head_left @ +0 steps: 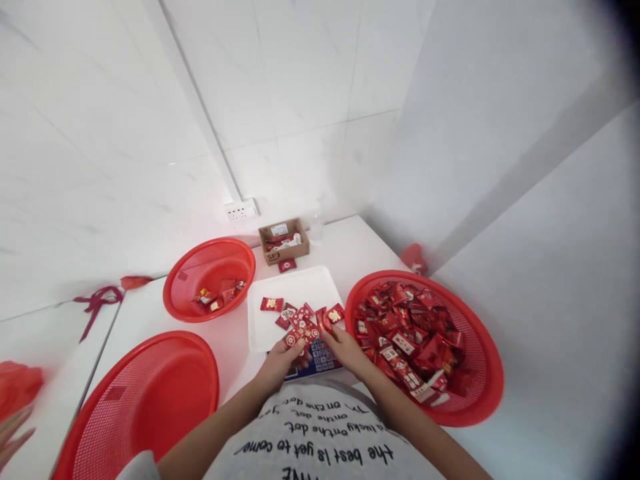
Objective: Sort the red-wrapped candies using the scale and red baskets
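My left hand is closed on several small red wrapped packets, held over the front edge of a white scale tray. Close beside it, my right hand pinches a red packet by its lower end. More red packets with gold and white print lie on the tray, among them one at the left and one near my right fingers. The blue keypad of the scale shows partly beneath my hands.
A red basket heaped with red packets stands at right. At left are a red basket with a few packets and a large one. A cardboard box sits behind the scale. Another person's hand shows at far left.
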The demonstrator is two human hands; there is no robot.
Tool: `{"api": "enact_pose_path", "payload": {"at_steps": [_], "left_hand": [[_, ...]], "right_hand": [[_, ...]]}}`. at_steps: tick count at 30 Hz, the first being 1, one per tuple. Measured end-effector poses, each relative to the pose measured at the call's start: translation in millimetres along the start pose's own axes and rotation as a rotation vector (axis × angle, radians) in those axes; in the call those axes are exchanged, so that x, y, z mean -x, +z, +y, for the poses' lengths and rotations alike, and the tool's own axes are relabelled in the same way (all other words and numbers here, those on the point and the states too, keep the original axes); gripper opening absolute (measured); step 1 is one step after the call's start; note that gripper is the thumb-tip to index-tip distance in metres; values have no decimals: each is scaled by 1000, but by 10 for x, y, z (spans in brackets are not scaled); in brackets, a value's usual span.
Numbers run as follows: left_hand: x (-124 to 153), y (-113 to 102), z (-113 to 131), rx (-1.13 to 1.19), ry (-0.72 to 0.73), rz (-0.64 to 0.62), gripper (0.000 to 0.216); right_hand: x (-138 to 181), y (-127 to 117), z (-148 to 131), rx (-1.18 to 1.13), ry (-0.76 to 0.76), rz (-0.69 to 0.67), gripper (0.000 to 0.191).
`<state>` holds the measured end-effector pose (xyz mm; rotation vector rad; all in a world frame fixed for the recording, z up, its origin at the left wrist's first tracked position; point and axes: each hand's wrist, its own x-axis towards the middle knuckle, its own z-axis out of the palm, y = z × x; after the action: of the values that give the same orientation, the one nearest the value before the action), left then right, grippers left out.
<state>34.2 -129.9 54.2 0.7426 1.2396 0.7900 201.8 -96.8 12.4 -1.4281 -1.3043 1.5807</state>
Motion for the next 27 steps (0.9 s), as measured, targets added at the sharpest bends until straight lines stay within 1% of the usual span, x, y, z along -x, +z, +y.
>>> {"api": "enact_pose_path", "payload": {"at_steps": [3, 6, 9, 11, 13, 16, 20, 23, 27], "left_hand": [[-28, -38, -45, -3, -25, 18, 46], [-45, -63, -101, -40, -63, 3, 49], [-45, -49, -134, -109, -82, -76, 50], [-41, -25, -133, -161, -76, -152, 51], [-43, 1, -118, -191, -62, -213, 51], [-59, 32, -85, -149, -75, -254, 50], [-80, 74, -69, -56, -118, -265, 47], [-83, 102, -96, -41, -136, -259, 45], [-72, 110, -144, -53, -157, -264, 47]], "right_hand": [[-15, 54, -48, -101, 86, -129, 47], [49, 102, -69, -177, 64, -241, 48], [128, 154, -90, -149, -8, -309, 46], [168, 187, -111, -131, -13, -327, 47], [196, 213, -133, -143, 6, -289, 48], [218, 237, -145, -165, 31, -191, 47], [225, 232, -126, -186, 7, -114, 45], [244, 197, -128, -125, -36, -51, 42], [300, 153, -154, -71, -58, -28, 38]]}}
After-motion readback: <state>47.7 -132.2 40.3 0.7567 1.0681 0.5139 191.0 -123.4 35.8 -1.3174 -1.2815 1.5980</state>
